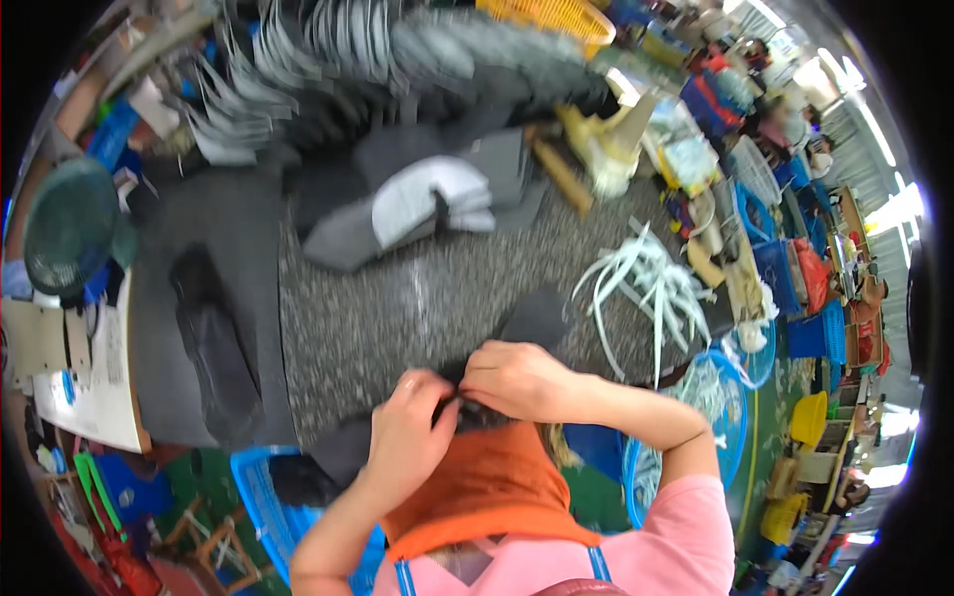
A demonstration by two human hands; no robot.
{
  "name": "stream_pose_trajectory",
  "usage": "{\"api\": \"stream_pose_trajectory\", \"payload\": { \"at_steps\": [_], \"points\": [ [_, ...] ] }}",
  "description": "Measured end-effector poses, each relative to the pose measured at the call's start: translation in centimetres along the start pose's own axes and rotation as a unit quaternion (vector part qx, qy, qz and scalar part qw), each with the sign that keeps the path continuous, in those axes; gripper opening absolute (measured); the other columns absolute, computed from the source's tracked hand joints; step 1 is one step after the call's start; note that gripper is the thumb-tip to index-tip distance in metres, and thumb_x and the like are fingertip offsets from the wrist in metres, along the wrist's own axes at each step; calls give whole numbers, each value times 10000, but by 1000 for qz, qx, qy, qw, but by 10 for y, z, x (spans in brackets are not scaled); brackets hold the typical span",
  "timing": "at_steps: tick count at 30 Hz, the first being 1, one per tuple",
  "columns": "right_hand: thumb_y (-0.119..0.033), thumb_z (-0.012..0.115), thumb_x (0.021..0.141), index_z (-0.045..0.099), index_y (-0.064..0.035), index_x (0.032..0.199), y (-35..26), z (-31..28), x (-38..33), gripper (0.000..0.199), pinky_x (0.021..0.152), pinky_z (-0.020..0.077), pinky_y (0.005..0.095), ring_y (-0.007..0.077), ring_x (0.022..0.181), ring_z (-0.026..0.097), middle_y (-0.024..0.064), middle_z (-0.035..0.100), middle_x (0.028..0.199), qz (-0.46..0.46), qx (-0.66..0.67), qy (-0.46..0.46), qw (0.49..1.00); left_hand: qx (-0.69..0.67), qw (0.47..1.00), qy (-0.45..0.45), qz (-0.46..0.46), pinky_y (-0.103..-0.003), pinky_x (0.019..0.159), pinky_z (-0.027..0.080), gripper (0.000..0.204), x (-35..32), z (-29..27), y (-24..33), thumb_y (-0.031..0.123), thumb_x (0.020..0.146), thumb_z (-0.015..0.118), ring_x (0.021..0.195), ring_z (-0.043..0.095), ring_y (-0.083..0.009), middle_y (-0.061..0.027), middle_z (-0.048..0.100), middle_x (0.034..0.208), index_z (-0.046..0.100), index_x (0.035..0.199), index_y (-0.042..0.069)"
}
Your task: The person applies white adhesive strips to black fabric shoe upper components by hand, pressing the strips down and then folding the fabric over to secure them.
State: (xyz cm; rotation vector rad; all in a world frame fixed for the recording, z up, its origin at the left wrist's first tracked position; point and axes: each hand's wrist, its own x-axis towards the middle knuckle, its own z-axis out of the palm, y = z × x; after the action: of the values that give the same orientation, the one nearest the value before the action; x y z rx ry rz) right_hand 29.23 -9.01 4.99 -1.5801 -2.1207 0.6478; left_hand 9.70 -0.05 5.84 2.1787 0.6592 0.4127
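Note:
At the table's near edge, both my hands meet with their fingers pinched on a dark, flat, cloth-like piece (537,320). Its exact kind cannot be made out. My left hand (409,429) is closed on it, somewhat blurred. Beside it my right hand (517,381) grips the same piece, fingertips close to the left ones. One dark end spreads out beyond the right hand; more dark material hangs by the left wrist. An orange apron (487,477) lies just below my hands.
Grey and white cut pieces (432,204) lie on the speckled table (397,308). Farther back is a long row of grey pieces (417,50). Pale strips (651,283) lie at right, a long black item (214,348) at left. Blue baskets (253,497) stand below the edge.

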Motion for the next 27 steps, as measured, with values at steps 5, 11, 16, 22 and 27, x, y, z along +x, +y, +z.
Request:
{"api": "stream_pose_trajectory", "payload": {
  "at_steps": [5, 11, 16, 22, 27],
  "points": [
    [-176, 661, 882, 713, -44, 911, 20, -5, 9, 144, 835, 491, 398, 312, 930, 606, 99, 656, 894, -30, 127, -45, 990, -83, 993, -76, -28, -374, 848, 515, 177, -16, 1, -19, 90, 811, 715, 961, 647, -308, -154, 626, 1075, 735, 962, -1],
    [-177, 682, 860, 745, -52, 927, 11, -14, 22, 155, 864, 475, 395, 290, 964, 580, 69, 655, 933, -32, 62, -121, 990, 71, 984, -98, 133, -395, 880, 515, 267, -17, -2, -13, 117, 801, 735, 1032, 607, -321, -142, 610, 1137, 714, 1057, 42],
    [-164, 683, 855, 741, -65, 908, 18, -12, 8, 126, 860, 451, 393, 254, 980, 551, 37, 636, 958, -83, 90, -80, 989, 68, 982, -108, 142, -397, 874, 518, 291, -9, -3, -20, 125, 787, 746, 1021, 607, -326, -131, 604, 1133, 713, 1066, 50],
    [-176, 725, 860, 750, -86, 938, 23, -1, -9, 121, 832, 432, 383, 216, 902, 569, 16, 640, 871, -111, 100, -49, 988, 182, 959, -100, 191, -386, 829, 528, 291, -7, -2, -12, 94, 767, 735, 973, 612, -288, -115, 607, 1086, 729, 1056, 69],
    [-201, 768, 844, 745, -55, 988, 12, -11, -15, 206, 729, 474, 358, 228, 861, 591, 56, 622, 818, 98, 284, -68, 951, 224, 939, -138, 221, -375, 808, 527, 265, -5, -10, -11, 86, 785, 706, 945, 620, -266, -93, 616, 1035, 734, 1049, 72]
  ]
}}
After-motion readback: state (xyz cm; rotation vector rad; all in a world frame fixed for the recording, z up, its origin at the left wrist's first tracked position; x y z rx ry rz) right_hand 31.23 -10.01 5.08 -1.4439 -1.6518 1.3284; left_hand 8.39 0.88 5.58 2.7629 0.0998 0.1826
